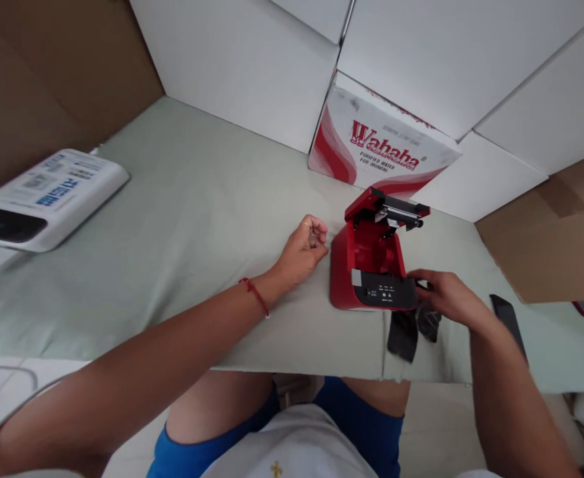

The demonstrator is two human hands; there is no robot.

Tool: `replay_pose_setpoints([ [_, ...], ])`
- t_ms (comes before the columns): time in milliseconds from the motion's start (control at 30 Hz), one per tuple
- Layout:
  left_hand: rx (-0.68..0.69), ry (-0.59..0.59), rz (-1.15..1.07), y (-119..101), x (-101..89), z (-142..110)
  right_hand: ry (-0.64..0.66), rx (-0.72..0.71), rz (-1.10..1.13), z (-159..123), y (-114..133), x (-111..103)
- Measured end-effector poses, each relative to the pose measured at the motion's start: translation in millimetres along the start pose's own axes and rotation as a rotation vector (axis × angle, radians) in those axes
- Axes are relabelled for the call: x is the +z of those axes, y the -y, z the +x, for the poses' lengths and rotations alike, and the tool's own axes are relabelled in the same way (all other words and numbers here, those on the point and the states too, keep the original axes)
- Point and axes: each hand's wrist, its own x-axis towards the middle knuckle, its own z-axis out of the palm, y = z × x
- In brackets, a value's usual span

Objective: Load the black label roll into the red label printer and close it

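Observation:
A red and black desktop printer (344, 272) stands on the cloth with its lid (364, 202) raised, baring the red hollow inside. My left hand (304, 249) is just left of it, its fingers loosely curled and apart from the thumb, holding nothing. At the printer's front right corner, my right hand (444, 292) is closed, fingers pinching a small black piece by the button panel (384, 292). Below that hand, a dark strap-like piece (402, 335) and a crumpled black piece (429, 323) hang or lie on the cloth. Whether these join what I pinch, I cannot tell.
Behind the printer leans a red and white carton (386, 143) against white panels. A white power bank (73, 199) lies at the left. To the right is a flat black object (508, 325), like a phone. Brown cardboard (551, 226) walls off the right side.

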Motion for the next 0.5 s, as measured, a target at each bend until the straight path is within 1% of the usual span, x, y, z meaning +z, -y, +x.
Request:
replay_pose_setpoints([
  [67,-0.044,-0.028,-0.064,2,0.5,0,0.247,-0.131,0.096,-27,5,-33],
  [100,-0.054,-0.037,-0.076,4,0.5,1,0.283,-0.185,0.114,-40,10,-50],
  [133,-0.053,-0.040,-0.072,6,0.3,1,0.303,-0.259,0.108,-50,17,-66],
  [167,-0.039,-0.041,-0.056,8,-0.1,1,0.284,-0.326,0.097,-58,25,-79],
  [200,-0.016,-0.039,-0.032,10,-0.6,1,0.236,-0.392,0.100,-61,35,-87],
  [233,0.013,-0.038,-0.005,12,-1.3,1,0.179,-0.444,0.106,-60,47,-91],
  [300,0.083,-0.049,0.047,15,-2.6,1,0.068,-0.465,0.094,-48,71,-86],
  [367,0.153,-0.081,0.090,18,-3.8,1,-0.007,-0.444,0.048,-27,94,-73],
  [433,0.199,-0.103,0.132,19,-4.5,1,-0.033,-0.407,-0.015,-4,111,-59],
  [500,0.209,-0.097,0.159,20,-4.7,2,-0.030,-0.344,-0.085,15,123,-52],
])
